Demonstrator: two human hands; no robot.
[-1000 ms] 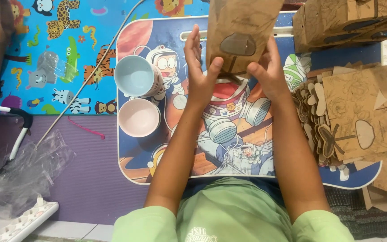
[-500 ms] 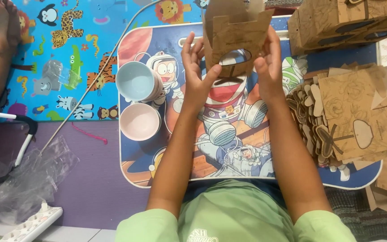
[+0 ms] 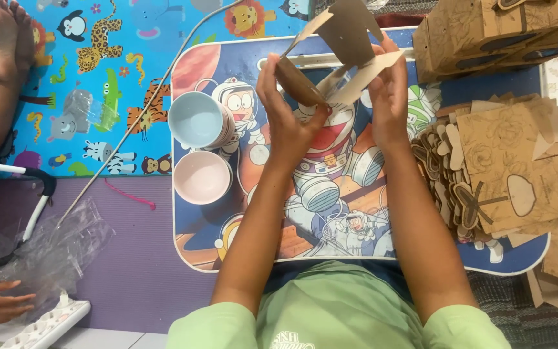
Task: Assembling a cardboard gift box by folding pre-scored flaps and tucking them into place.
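Blue and busy with cartoon astronauts, our little counter (image 3: 240, 249) carries everything here, set on a colourful animal play mat (image 3: 98, 84). On its right side sits a heap of flat brown cardboard cut-outs (image 3: 518, 168), with folded boxes (image 3: 485, 32) stacked behind them. A pale blue bowl (image 3: 195, 119) and a pink bowl (image 3: 201, 176) stand side by side at the left. We hold a half-folded cardboard box blank (image 3: 347, 48) up above the counter's far edge: our left hand (image 3: 289, 116) pinches its lower flap, our right hand (image 3: 389, 97) is closed on the side panel. It looks light, thin and easily creased, so we judge the fold lines safest to grip.
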